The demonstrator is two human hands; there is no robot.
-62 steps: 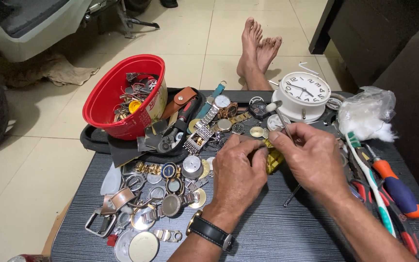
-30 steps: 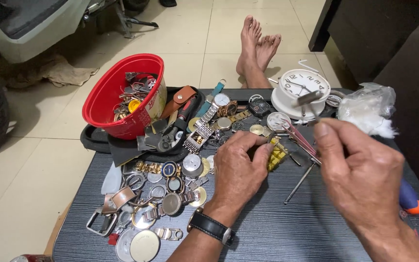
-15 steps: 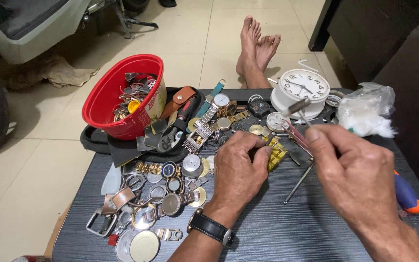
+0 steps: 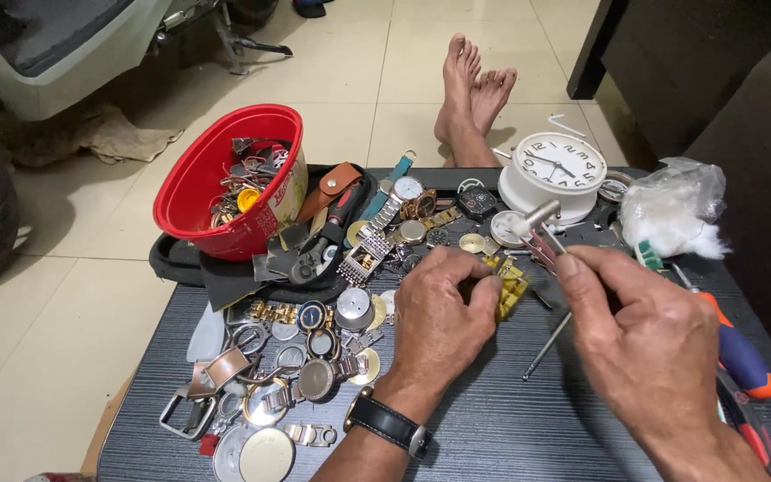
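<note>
My left hand [image 4: 443,312], with a black watch on its wrist, presses down on a gold watch bracelet [image 4: 509,284] on the dark striped table [image 4: 493,419]. My right hand [image 4: 644,330] holds a small metal-headed hammer [image 4: 542,228] with a pink shaft, its head raised just above and right of the bracelet. A thin metal pin [image 4: 546,345] lies on the table between my hands.
A red bowl [image 4: 225,187] of watch parts sits at the back left by a black tray. Loose watch cases and bands [image 4: 296,357] cover the table's left. A white clock [image 4: 555,174], a cotton bag [image 4: 671,210] and an orange-blue screwdriver [image 4: 742,353] lie right. Bare feet [image 4: 475,89] rest beyond the table.
My right hand left the bracelet, picked up the small hammer at the right, and has come back toward the bracelet with it. My left hand stayed on the bracelet.
</note>
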